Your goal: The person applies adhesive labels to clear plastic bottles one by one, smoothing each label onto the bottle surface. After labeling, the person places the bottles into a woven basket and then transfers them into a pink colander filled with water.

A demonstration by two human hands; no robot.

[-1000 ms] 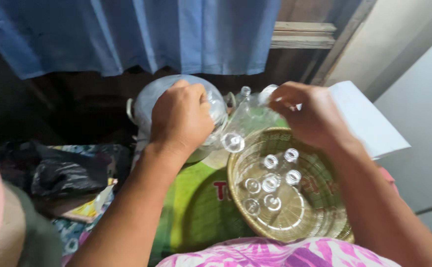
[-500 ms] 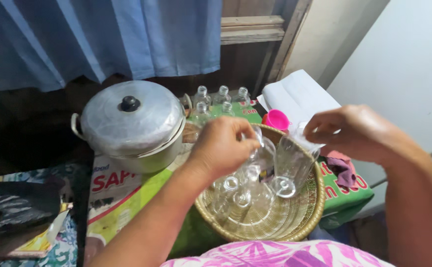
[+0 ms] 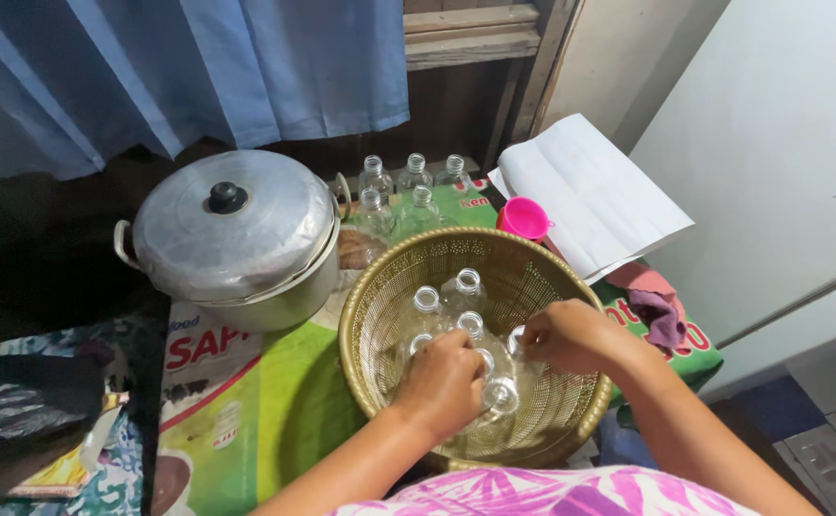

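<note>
Both hands are down inside the round gold woven plastic basket [image 3: 370,325], which sits on a green printed sack [image 3: 274,401] spread on the floor, near the sack's right edge.

Left hand [image 3: 444,382]: fingers curled down over small clear glass bottles [image 3: 463,291] standing at the basket's middle. Whether that grip is closed on one or only resting on the tops cannot be told.
Right hand [image 3: 571,336]: fingers pinched narrow at a bottle neck toward the basket's right wall; likely holding it, but the contact is hidden.

Risks, as judgement:
- The bottles are open-mouthed, packed touching, on a springy woven bottom. Pulling one out could tip its neighbours: glass-on-glass knocks, chips.
- The basket's right rim stands close to the sack's right edge. Hand weight on that side could rock it.
- More clear bottles [image 3: 414,177] stand in a cluster by the sack's far edge, between the lidded aluminium pot [image 3: 236,239] and the small pink plastic funnel [image 3: 523,218]. A forearm reaching over the far rim could sweep them.
- A white paper sheet [image 3: 595,191] lies by the far right corner, loose and easy to snag.
</note>
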